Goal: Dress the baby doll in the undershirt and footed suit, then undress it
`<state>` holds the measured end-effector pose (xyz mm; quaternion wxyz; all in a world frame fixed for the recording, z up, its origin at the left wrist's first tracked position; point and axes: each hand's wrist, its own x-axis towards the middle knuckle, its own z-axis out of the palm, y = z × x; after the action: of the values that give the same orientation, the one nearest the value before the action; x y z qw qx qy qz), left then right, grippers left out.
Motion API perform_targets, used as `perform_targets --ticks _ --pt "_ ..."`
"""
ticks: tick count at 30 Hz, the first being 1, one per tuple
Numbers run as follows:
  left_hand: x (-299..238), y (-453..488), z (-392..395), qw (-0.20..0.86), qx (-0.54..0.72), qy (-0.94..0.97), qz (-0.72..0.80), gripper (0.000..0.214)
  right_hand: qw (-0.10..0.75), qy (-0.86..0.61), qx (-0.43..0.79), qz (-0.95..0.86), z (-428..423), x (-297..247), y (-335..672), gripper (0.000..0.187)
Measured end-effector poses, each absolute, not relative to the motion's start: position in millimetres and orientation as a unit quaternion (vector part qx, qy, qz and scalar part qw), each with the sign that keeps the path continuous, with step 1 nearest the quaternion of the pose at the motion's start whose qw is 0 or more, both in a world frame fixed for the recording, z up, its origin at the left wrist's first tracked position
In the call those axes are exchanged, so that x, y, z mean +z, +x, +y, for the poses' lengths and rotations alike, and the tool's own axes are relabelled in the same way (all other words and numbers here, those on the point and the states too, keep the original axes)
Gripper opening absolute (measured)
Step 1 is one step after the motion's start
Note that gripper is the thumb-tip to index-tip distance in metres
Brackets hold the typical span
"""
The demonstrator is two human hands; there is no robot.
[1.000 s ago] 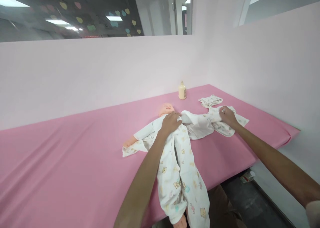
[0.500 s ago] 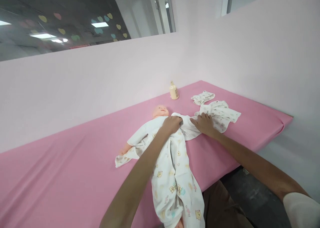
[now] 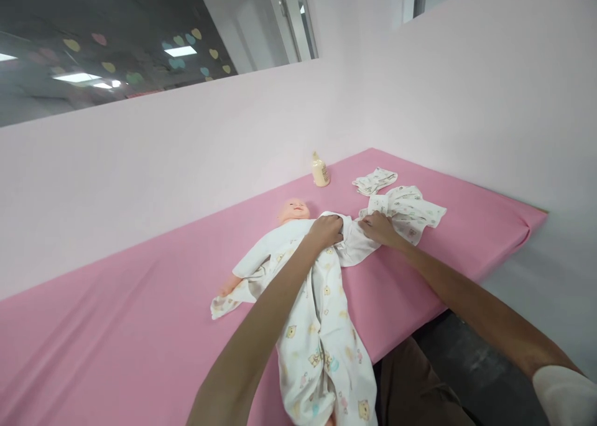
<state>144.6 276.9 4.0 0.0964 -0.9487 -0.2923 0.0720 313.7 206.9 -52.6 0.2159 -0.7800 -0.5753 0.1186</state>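
Note:
A baby doll lies on its back on the pink padded table, its head toward the wall. It has a white top on, and a bear-print baby romper covers its legs and lies partly open at the front. My left hand is closed on the romper's edge by the doll's chest, fingertips partly hidden in the folds. Farther right, my right hand pinches the outer end of the romper's white sleeve, which stretches between both hands. The doll's arm on this side is hidden.
Just beyond my right hand lies a loose printed cloth. Behind it sits a folded printed cloth. A cream pump bottle stands near the wall. The table's front edge runs beside my legs.
My right hand has moved slightly inward along the sleeve, its fingers curling closer, and the white cloth is more bunched. My left hand keeps its place on the romper. The view has shifted slightly.

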Motion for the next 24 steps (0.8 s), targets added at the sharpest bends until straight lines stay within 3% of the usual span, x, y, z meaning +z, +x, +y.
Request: perform_targets --ticks 14,20,24 --pt "2.5 144.2 273.9 0.096 0.085 -0.944 -0.304 0.032 0.127 -0.781 0.047 -0.61 194.4 -44.4 322.3 0.027" --pt "6.4 142.4 274.0 0.085 0.09 -0.94 -0.317 0.036 0.248 -0.809 -0.003 -0.533 194.0 -39.3 333.3 0.029" --pt "14.2 134.7 275.9 0.049 0.08 -0.943 -0.321 0.046 0.278 -0.837 0.002 -0.472 197.0 -38.3 345.1 0.029"
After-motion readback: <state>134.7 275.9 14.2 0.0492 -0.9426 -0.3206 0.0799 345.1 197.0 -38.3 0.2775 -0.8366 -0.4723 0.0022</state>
